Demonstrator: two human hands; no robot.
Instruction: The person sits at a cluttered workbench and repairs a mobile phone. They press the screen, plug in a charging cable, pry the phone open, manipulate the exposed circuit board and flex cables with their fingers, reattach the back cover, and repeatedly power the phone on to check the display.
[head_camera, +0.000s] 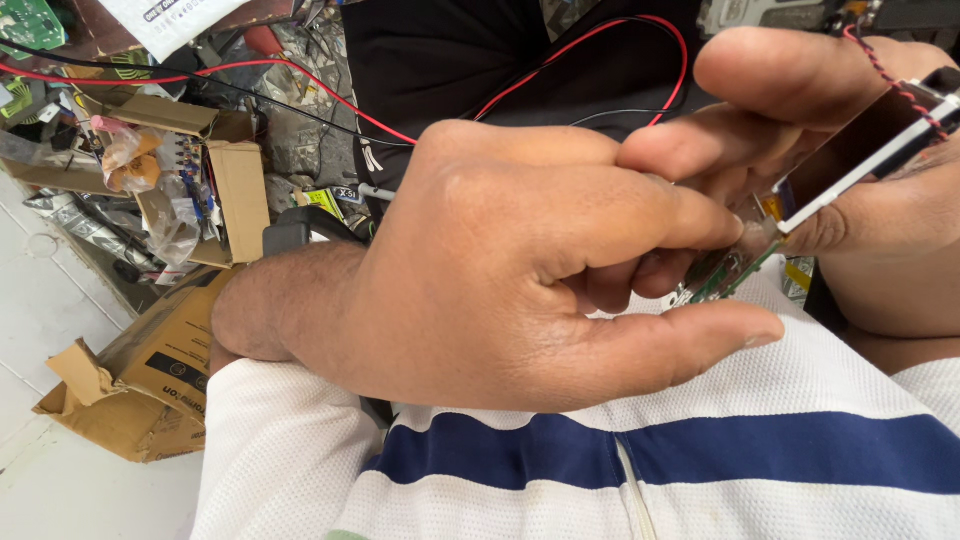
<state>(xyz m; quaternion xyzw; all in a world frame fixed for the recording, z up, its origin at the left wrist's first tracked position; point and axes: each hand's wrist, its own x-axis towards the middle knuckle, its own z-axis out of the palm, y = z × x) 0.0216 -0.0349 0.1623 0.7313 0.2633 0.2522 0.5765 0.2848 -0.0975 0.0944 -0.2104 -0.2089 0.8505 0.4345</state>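
My left hand (500, 260) fills the middle of the view, back toward the camera, its arm in a white sleeve. Its fingers and thumb pinch a small green circuit board (722, 278). That board sits at the lower end of a thin dark panel with a white edge strip (868, 162). My right hand (850, 110) at the upper right grips this panel from behind, fingers curled over its top. A twisted red and black wire (890, 72) runs along the panel's upper end. Most of the board is hidden by my fingers.
Torn cardboard boxes (140, 385) lie at the left on a white tiled floor (40, 300). Small plastic bags of parts (130, 160) and red and black wires (330, 95) clutter the area behind. A dark cloth (450, 50) is at the top. My white and blue striped shirt (700, 460) is below.
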